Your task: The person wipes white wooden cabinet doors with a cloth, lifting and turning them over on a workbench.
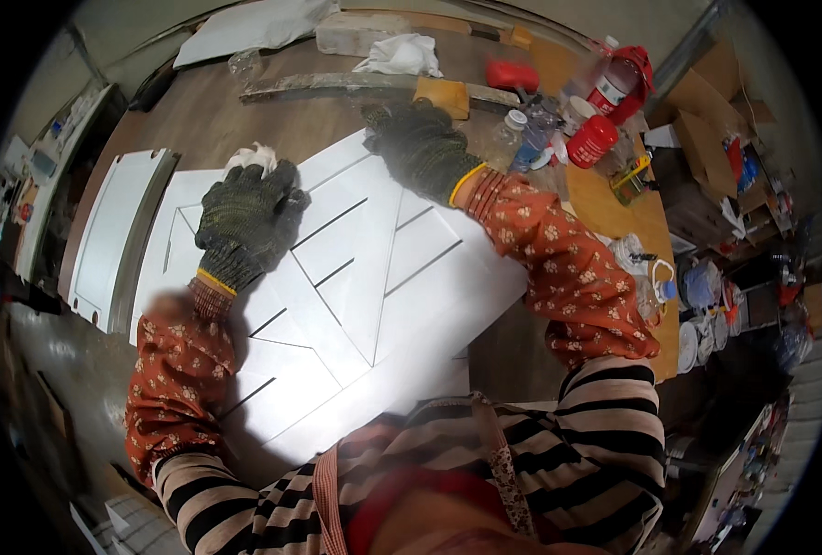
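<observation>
A large white panel (439,268) with dark slanting grooves lies before me, angled over another white panel (286,393) with similar grooves. Both my hands wear dark grey-green knit gloves with yellow cuffs. My left hand (247,222) rests on the white surface at the left, its fingers bent over a crumpled white rag (252,157) that sticks out past the fingertips. At the far edge of the upper panel, my right hand (422,148) grips that edge with its fingers pointing left; the fingertips are partly blurred.
At left lies a narrower white panel (115,240) with a grey edge. Along the table's back are a long worn strip (337,87), a white cloth (400,55) and a tan block (442,96). Bottles (508,134) and a red canister (592,141) crowd the right.
</observation>
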Available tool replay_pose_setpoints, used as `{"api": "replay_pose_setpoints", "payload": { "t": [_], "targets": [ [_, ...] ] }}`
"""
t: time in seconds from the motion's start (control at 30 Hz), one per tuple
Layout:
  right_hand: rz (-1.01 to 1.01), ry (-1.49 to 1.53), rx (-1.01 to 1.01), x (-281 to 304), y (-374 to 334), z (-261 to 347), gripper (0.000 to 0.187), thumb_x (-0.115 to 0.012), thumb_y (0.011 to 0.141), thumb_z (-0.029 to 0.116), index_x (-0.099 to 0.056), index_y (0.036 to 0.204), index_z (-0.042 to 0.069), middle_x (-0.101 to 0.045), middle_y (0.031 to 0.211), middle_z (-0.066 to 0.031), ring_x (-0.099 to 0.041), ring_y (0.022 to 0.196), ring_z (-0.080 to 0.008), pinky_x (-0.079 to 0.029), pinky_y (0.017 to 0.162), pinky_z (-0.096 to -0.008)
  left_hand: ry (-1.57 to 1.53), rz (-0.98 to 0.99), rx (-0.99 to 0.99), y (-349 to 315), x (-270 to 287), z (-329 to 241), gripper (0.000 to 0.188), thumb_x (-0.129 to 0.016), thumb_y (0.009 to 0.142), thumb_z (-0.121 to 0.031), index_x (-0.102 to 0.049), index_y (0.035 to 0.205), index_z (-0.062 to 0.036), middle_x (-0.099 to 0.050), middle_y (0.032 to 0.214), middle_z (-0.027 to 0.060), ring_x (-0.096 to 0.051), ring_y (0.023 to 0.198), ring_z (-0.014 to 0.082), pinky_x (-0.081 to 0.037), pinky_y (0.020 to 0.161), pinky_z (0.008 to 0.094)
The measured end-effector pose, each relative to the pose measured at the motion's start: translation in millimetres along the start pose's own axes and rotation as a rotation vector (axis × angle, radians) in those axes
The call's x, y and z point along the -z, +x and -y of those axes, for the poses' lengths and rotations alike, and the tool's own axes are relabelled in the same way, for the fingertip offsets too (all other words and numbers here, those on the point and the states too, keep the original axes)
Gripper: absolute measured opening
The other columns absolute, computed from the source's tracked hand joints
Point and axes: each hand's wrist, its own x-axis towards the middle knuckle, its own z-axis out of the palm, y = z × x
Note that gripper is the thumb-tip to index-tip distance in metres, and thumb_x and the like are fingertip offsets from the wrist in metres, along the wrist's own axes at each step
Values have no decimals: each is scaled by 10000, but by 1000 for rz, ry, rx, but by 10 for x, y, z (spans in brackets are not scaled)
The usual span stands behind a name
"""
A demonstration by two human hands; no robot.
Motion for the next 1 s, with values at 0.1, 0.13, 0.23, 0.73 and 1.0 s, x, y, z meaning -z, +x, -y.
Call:
{"api": "replay_pose_setpoints", "payload": {
  "t": [0.1, 0.13, 0.23, 0.73, 1.0],
  "targets": [
    [-291, 163, 110, -167, -209, 98, 317, -529, 893, 263, -485, 1142, 72, -573, 950, -167, -568, 892, -302, -410, 838, -447, 21, -54, 13, -203, -49, 110, 272, -606, 788, -286, -593, 978, -92, -554, 1032, 175, -533, 984, 345, -459, 746, 471],
    [-290, 143, 65, -62, -414, 185, 309, -525, 897, 271, -480, 1131, 75, -563, 946, -160, -564, 878, -313, -409, 820, -454, 21, -65, 17, -224, -47, 125, 272, -604, 788, -286, -592, 976, -90, -552, 1031, 177, -531, 974, 344, -457, 744, 468],
    [-153, 83, -14, -39, -515, 142, 310, -530, 895, 279, -477, 1126, 79, -554, 934, -141, -555, 862, -319, -408, 787, -469, -2, -21, 38, -162, -37, 102, 258, -595, 800, -290, -595, 956, -85, -547, 1015, 163, -521, 936, 337, -450, 742, 465],
    [-322, -28, 263, -2, -126, 96, 378, -545, 889, 235, -493, 1221, 63, -590, 1038, -141, -567, 931, -319, -447, 796, -429, 7, 153, 161, -161, 93, 91, 293, -574, 836, -310, -595, 1034, -94, -585, 945, 142, -563, 901, 320, -462, 746, 474],
    [-128, 236, 306, 249, -1114, 50, 376, -492, 929, 210, -515, 1244, 7, -566, 1205, -163, -498, 1182, -315, -376, 984, -424, -116, 122, 25, -174, -52, 255, 291, -582, 842, -316, -600, 1042, -107, -611, 931, 132, -582, 881, 328, -464, 765, 467]
  ]
}}
